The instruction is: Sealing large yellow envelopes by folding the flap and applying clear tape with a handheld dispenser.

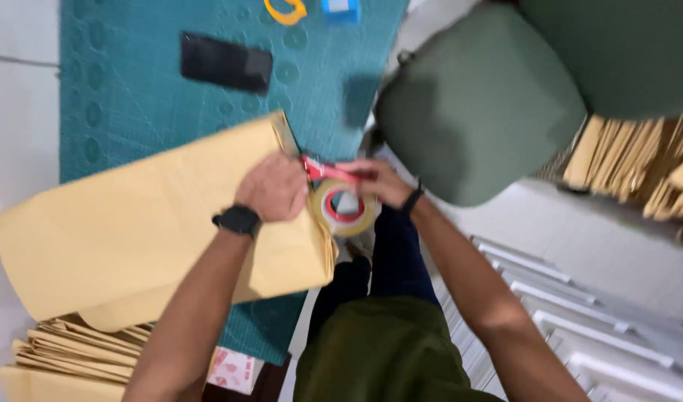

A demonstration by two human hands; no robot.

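Tape (346,208), a yellowish roll with a red inner ring, sits at frame centre, just off the right edge of a big tan envelope (133,231). The right hand (378,182) grips the roll from the upper right, fingers curled over its rim and over a red dispenser piece (328,173) that runs leftward from it. The left hand (273,187) lies immediately left of the roll, fist closed and pressing down on the envelope's folded corner; whether it pinches a tape end I cannot tell, as the frame is blurred. Both hands nearly touch, so neither is clearly nearer, though only the right holds the roll. A black watch (238,220) rides the left wrist, a dark band (412,199) the right.

The envelope's long axis slants from lower left up to the centre, and the roll lies at its upper-right end, beyond the knuckles. It rests on a teal cutting mat (133,97).

More tan envelopes are stacked at lower left (66,353), with a small white packet bearing red marks (233,370) beside them. On the mat, upper left, lies a flat black rectangle (226,62); at the top edge sit a yellow ring shape (285,10) and a small blue block (341,9). Green cushions (490,97) fill the upper right.
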